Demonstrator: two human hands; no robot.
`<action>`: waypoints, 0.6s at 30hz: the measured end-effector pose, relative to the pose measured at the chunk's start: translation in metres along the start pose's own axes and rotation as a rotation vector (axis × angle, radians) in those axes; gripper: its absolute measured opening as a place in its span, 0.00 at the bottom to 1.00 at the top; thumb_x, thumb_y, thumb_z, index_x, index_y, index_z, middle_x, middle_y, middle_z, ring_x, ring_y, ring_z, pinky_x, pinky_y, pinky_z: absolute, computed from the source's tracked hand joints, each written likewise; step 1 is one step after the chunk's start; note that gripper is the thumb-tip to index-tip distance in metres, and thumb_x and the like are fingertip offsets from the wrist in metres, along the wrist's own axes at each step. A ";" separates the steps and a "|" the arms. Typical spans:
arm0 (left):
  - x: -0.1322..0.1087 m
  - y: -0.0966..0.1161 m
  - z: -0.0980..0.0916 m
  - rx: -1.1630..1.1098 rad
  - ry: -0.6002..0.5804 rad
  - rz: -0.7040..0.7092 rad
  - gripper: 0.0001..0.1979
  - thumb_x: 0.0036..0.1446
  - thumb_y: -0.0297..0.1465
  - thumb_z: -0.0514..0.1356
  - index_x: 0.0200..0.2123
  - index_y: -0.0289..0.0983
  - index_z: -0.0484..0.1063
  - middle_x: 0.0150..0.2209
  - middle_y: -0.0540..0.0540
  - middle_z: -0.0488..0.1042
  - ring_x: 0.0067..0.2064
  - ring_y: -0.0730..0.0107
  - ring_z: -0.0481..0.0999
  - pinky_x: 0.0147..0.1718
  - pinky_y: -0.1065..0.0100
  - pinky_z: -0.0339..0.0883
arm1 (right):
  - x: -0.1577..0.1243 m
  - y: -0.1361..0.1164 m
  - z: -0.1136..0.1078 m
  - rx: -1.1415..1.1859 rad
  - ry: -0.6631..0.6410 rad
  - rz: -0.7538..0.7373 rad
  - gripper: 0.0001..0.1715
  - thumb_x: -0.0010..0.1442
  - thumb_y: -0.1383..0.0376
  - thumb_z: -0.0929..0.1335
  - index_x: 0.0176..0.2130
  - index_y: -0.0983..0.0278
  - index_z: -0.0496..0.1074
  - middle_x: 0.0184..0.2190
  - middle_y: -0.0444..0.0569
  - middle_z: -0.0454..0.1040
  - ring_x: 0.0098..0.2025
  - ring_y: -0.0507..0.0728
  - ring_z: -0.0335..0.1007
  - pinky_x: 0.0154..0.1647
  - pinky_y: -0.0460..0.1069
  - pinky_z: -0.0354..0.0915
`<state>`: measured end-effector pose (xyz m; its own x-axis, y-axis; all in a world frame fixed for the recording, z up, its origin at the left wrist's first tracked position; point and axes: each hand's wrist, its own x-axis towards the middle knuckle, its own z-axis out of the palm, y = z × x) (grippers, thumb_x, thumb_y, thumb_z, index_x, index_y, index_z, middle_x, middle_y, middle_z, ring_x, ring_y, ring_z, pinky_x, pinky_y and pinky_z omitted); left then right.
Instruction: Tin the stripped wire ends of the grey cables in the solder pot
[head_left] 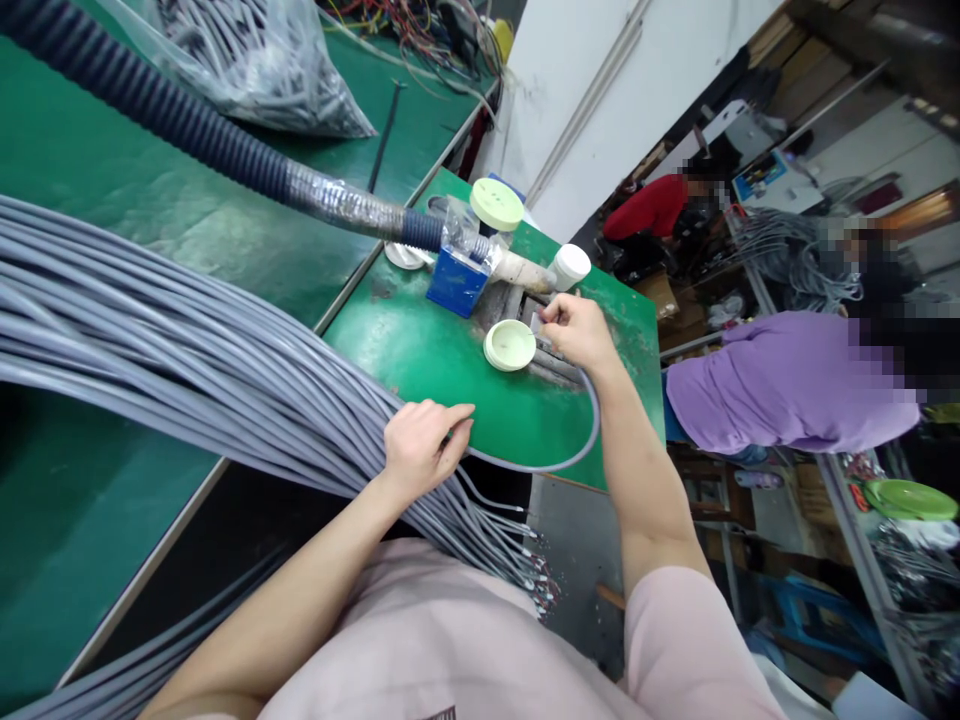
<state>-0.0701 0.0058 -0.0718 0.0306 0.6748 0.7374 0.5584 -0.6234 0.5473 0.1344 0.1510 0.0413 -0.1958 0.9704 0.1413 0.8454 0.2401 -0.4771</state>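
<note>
Right-hand grip (577, 332) is closed at the fingertips on a grey cable (551, 468), the pinched end itself hidden by the hand; left-hand grip (424, 450) lies over a thick bundle of grey cables (202, 320), thumb and forefinger apart, and I cannot tell whether its other fingers clasp any strand. Around the right fingertips, on the small green desk (442, 365), crowd a shallow pale-green cup (510, 345) and a white jar (571, 265) just beyond the hand. From the upper left a ribbed dark hose (217, 130) crosses to a blue box (456, 285), and a pale nozzle (525, 270) extends from there toward the right hand, taking up that side. Behind the box stands a tub with a yellow-green lid (496, 203); a clear bag of cut cable pieces (262, 60) lies on the larger green desk (75, 150). Well apart on the right are a co-worker in purple (780, 385) and another in red (649, 210). The held cable emerges beside the left hand, bends in a loop near the small desk's near edge and rises to the right wrist. Dark print (442, 713) on the pale-pink shirt (487, 640) is cut off below and unreadable.
</note>
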 end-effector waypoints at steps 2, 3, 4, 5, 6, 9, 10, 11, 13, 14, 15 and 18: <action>0.000 0.000 0.000 0.004 0.002 0.001 0.07 0.57 0.26 0.59 0.40 0.36 0.72 0.25 0.50 0.73 0.26 0.72 0.69 0.28 0.68 0.56 | 0.004 0.016 -0.008 0.015 0.066 0.053 0.05 0.41 0.73 0.65 0.22 0.64 0.64 0.20 0.42 0.66 0.25 0.51 0.62 0.27 0.46 0.54; 0.000 0.000 0.000 0.009 0.002 0.000 0.07 0.57 0.26 0.59 0.40 0.36 0.72 0.24 0.50 0.73 0.26 0.73 0.69 0.28 0.68 0.56 | 0.007 0.024 -0.010 0.004 0.085 0.089 0.05 0.40 0.72 0.65 0.22 0.64 0.64 0.19 0.41 0.66 0.24 0.52 0.62 0.27 0.46 0.54; 0.000 0.000 0.000 0.014 0.003 -0.002 0.07 0.58 0.26 0.59 0.40 0.36 0.72 0.24 0.50 0.73 0.26 0.73 0.69 0.28 0.68 0.56 | 0.010 0.031 -0.011 -0.011 0.099 0.125 0.05 0.40 0.72 0.65 0.21 0.64 0.64 0.18 0.41 0.65 0.24 0.52 0.62 0.27 0.46 0.54; 0.000 0.000 0.000 0.020 0.002 -0.004 0.07 0.58 0.26 0.59 0.40 0.36 0.72 0.24 0.51 0.73 0.25 0.73 0.69 0.28 0.68 0.56 | 0.012 0.039 -0.011 -0.027 0.107 0.158 0.05 0.39 0.72 0.65 0.21 0.64 0.63 0.18 0.41 0.65 0.24 0.52 0.62 0.27 0.46 0.55; 0.000 0.000 0.000 0.025 0.001 -0.005 0.06 0.58 0.27 0.59 0.40 0.37 0.72 0.24 0.51 0.73 0.25 0.73 0.68 0.28 0.68 0.56 | 0.014 0.045 -0.010 -0.043 0.112 0.189 0.06 0.39 0.72 0.65 0.21 0.64 0.63 0.17 0.41 0.64 0.24 0.52 0.62 0.27 0.46 0.55; -0.001 0.000 0.001 0.035 -0.001 0.001 0.06 0.57 0.27 0.59 0.39 0.37 0.73 0.24 0.51 0.72 0.25 0.73 0.68 0.28 0.67 0.56 | 0.019 0.058 -0.004 -0.080 0.105 0.255 0.06 0.38 0.73 0.65 0.21 0.63 0.63 0.17 0.40 0.64 0.24 0.53 0.64 0.28 0.46 0.58; -0.001 0.000 0.001 0.036 0.000 0.002 0.06 0.57 0.26 0.59 0.39 0.37 0.73 0.23 0.51 0.72 0.25 0.73 0.68 0.28 0.67 0.56 | 0.020 0.061 -0.002 -0.090 0.099 0.271 0.06 0.38 0.73 0.65 0.21 0.63 0.63 0.17 0.40 0.64 0.24 0.53 0.65 0.29 0.47 0.58; -0.001 0.000 0.001 0.035 0.000 0.004 0.06 0.57 0.26 0.59 0.39 0.37 0.73 0.23 0.51 0.72 0.25 0.73 0.68 0.27 0.67 0.56 | 0.020 0.064 -0.001 -0.101 0.094 0.281 0.06 0.38 0.73 0.65 0.21 0.63 0.63 0.17 0.40 0.65 0.25 0.54 0.66 0.29 0.47 0.59; -0.001 0.000 0.001 0.033 -0.003 0.004 0.06 0.57 0.26 0.59 0.39 0.37 0.73 0.24 0.51 0.72 0.25 0.73 0.68 0.27 0.67 0.55 | 0.021 0.067 0.002 -0.122 0.091 0.287 0.06 0.39 0.73 0.65 0.21 0.64 0.64 0.18 0.41 0.66 0.26 0.54 0.67 0.31 0.47 0.60; -0.001 0.000 0.001 0.032 -0.003 0.003 0.06 0.57 0.26 0.59 0.40 0.37 0.72 0.24 0.51 0.72 0.25 0.73 0.68 0.27 0.67 0.55 | 0.021 0.069 0.003 -0.133 0.091 0.287 0.05 0.39 0.73 0.65 0.21 0.64 0.64 0.19 0.42 0.67 0.27 0.55 0.67 0.31 0.47 0.61; -0.001 0.000 0.001 0.032 -0.002 0.004 0.06 0.57 0.26 0.59 0.40 0.37 0.72 0.24 0.51 0.72 0.25 0.73 0.68 0.27 0.67 0.55 | 0.022 0.070 0.004 -0.143 0.091 0.286 0.05 0.39 0.73 0.65 0.21 0.64 0.65 0.19 0.42 0.67 0.28 0.55 0.68 0.32 0.47 0.61; -0.001 0.000 0.001 0.033 0.001 0.006 0.06 0.57 0.26 0.59 0.39 0.37 0.72 0.24 0.51 0.72 0.25 0.73 0.69 0.27 0.67 0.55 | 0.024 0.072 0.006 -0.166 0.084 0.290 0.05 0.39 0.73 0.65 0.22 0.64 0.65 0.20 0.43 0.68 0.30 0.56 0.69 0.33 0.48 0.62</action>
<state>-0.0691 0.0059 -0.0729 0.0333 0.6709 0.7408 0.5855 -0.6138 0.5295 0.1876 0.1915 0.0048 0.1006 0.9905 0.0942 0.9304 -0.0601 -0.3616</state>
